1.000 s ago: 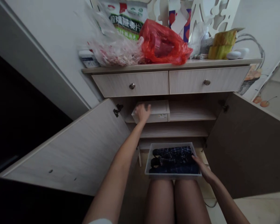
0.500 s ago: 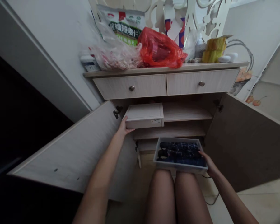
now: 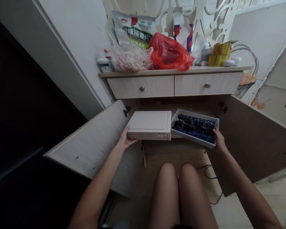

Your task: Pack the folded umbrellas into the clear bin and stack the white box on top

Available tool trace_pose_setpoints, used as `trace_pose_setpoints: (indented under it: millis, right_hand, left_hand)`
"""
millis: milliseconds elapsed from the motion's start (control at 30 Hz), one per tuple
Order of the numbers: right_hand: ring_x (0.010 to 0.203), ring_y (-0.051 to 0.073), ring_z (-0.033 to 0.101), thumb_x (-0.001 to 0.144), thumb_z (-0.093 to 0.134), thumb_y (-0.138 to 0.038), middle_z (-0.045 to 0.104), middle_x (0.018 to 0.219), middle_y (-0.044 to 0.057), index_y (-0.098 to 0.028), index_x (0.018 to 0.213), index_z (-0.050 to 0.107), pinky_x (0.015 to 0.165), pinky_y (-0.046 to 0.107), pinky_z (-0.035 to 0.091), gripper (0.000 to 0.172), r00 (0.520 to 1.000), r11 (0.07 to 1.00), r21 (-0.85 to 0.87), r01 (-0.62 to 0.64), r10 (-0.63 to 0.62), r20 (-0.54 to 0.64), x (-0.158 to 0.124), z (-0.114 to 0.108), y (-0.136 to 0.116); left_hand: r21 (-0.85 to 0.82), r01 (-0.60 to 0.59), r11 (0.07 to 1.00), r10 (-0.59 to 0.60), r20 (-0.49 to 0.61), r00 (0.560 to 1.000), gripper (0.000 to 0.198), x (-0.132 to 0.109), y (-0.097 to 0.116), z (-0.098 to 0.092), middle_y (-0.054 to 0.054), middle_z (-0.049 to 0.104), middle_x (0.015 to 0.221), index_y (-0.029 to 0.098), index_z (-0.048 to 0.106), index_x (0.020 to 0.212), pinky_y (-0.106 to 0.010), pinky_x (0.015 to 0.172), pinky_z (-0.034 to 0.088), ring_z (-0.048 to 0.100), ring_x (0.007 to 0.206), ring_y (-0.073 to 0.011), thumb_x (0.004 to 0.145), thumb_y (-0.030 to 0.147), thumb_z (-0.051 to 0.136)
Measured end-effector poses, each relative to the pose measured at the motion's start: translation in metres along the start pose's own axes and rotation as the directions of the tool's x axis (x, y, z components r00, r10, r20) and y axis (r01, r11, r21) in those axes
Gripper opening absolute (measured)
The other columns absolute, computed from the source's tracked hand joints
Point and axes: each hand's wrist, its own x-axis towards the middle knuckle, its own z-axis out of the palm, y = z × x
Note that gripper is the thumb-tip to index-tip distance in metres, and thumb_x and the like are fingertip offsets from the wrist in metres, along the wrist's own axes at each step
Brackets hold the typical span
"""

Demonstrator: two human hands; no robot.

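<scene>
My left hand [image 3: 126, 139] grips the near left corner of a flat white box [image 3: 149, 121], thumb on top and fingers underneath. The box is at the cabinet's open front, sticking out toward me. My right hand [image 3: 219, 140] holds the right end of a translucent plastic bin [image 3: 195, 136], its fingers over the rim. Several dark blue plaid folded umbrellas or rolled cloths [image 3: 196, 123] lie in the bin; their kind is hard to tell. The bin is tilted at the cabinet opening, its left end close to the white box.
Two cabinet doors stand wide open, the left door [image 3: 97, 143] and the right door [image 3: 255, 143]. Above are two closed drawers [image 3: 140, 88]. On the cabinet top sit a red plastic bag [image 3: 169, 52], an oatmeal bag [image 3: 139, 30] and a yellow package [image 3: 219, 54]. A black cable [image 3: 211, 173] lies on the floor.
The bin has risen from above my knees to the cabinet opening, beside the white box. My left hand has drawn the white box slightly toward me. The view has shifted a little.
</scene>
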Motion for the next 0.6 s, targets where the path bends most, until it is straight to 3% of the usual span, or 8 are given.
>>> trace_pose_setpoints:
  millis: [167,400,600]
  right_hand:
    - [0.099,0.028,0.069,0.061,0.077,-0.045,0.076,0.100,0.002,-0.021,0.100,0.072,0.082,0.040,0.060,0.045,0.993,0.996,-0.086,0.026,-0.015,0.121,0.000,-0.001,-0.003]
    - [0.095,0.030,0.072,0.070,0.070,-0.043,0.076,0.094,0.006,-0.022,0.103,0.071,0.078,0.043,0.061,0.039,0.957,0.975,-0.170,-0.140,0.177,0.230,0.009,-0.011,-0.002]
    - [0.093,0.030,0.072,0.081,0.061,-0.043,0.076,0.094,0.006,-0.022,0.109,0.070,0.079,0.043,0.061,0.036,0.909,0.945,-0.206,-0.253,0.305,0.285,0.003,-0.003,-0.002]
  left_hand:
    - [0.015,-0.025,1.000,0.026,-0.033,0.999,0.050,-0.008,-0.001,-0.002,-0.013,0.058,0.130,0.027,0.053,0.135,-0.051,0.093,0.055,0.060,0.116,-0.0290,0.088,0.042,0.062]
    - [0.022,-0.067,0.998,0.068,-0.027,0.997,0.048,-0.019,-0.006,-0.007,-0.012,0.059,0.131,0.026,0.053,0.135,-0.049,0.092,0.056,0.060,0.116,-0.0279,0.090,0.040,0.060]
    - [-0.006,-0.027,1.000,0.027,0.015,1.000,0.048,-0.027,-0.020,0.001,-0.012,0.064,0.123,0.026,0.055,0.132,-0.048,0.086,0.058,0.064,0.108,-0.0265,0.088,0.042,0.062]
